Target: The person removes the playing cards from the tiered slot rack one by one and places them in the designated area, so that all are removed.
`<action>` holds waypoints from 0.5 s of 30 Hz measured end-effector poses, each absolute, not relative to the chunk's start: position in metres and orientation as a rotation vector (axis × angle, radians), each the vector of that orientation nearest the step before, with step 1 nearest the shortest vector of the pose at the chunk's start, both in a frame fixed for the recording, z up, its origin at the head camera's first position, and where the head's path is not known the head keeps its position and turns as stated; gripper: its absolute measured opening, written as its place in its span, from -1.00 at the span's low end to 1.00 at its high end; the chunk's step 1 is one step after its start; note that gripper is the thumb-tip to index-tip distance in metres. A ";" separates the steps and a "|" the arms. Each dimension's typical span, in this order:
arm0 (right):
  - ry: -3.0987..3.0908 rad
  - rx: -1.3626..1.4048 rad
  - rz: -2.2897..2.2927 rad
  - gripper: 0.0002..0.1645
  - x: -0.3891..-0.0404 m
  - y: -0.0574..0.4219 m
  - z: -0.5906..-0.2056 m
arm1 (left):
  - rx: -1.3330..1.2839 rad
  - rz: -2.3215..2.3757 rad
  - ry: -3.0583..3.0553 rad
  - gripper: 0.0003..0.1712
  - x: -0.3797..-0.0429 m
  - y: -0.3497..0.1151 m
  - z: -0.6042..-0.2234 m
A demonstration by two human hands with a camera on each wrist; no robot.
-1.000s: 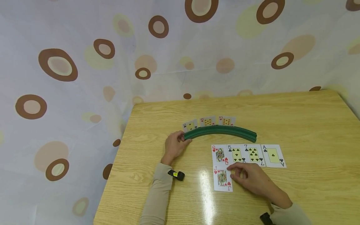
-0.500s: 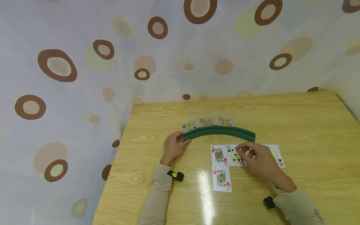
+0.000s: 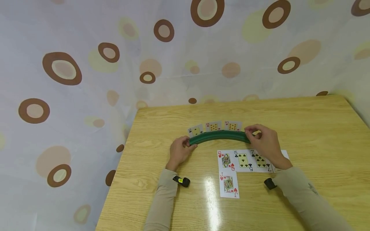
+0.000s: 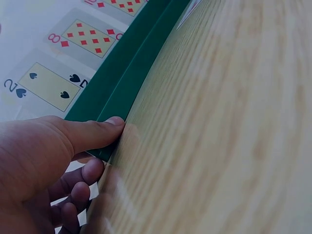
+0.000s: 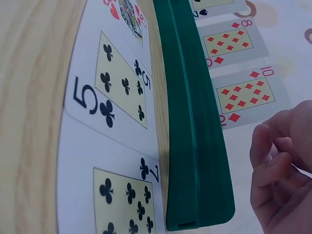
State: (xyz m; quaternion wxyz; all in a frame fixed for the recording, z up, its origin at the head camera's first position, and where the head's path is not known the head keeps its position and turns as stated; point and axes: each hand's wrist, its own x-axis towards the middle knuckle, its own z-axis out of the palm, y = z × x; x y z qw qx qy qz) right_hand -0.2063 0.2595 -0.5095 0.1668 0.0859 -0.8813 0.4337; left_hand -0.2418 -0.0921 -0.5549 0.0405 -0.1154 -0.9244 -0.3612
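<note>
My left hand point(image 3: 178, 150) pinches the left end of a curved green card holder point(image 3: 221, 135), thumb on its near side in the left wrist view. Standing in the holder are a two of spades point(image 4: 48, 87), an eight of diamonds point(image 5: 227, 44) and a ten of diamonds point(image 5: 246, 97). Over the holder's right part hovers my right hand point(image 3: 265, 141), close to the ten of diamonds; its fingers are loosely bent and nothing shows between them. Whether its fingertips touch the card or holder I cannot tell.
Face up before the holder lie a queen of hearts point(image 3: 225, 161), a five of clubs point(image 3: 243, 161) and a seven of clubs point(image 3: 259, 163). An ace of clubs at the row's right end is mostly hidden by my right hand. Below the queen lies a jack of hearts point(image 3: 228, 184).
My right hand has gone from beside the jack of hearts, across the row of cards, up to the holder's right part. My left hand has stayed at the left end.
</note>
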 end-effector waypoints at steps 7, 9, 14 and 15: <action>-2.501 0.185 1.188 -0.85 -0.219 0.253 -0.516 | -0.352 -1.114 -2.832 -0.69 -0.242 -0.091 -0.555; -2.510 0.180 1.178 -0.85 -0.221 0.251 -0.517 | -0.354 -1.117 -2.830 -0.69 -0.242 -0.091 -0.555; -2.523 0.183 1.147 -0.87 -0.224 0.246 -0.520 | -0.359 -1.115 -2.825 -0.69 -0.242 -0.092 -0.555; -2.524 0.183 1.143 -0.88 -0.225 0.246 -0.520 | -0.361 -1.115 -2.823 -0.70 -0.242 -0.092 -0.555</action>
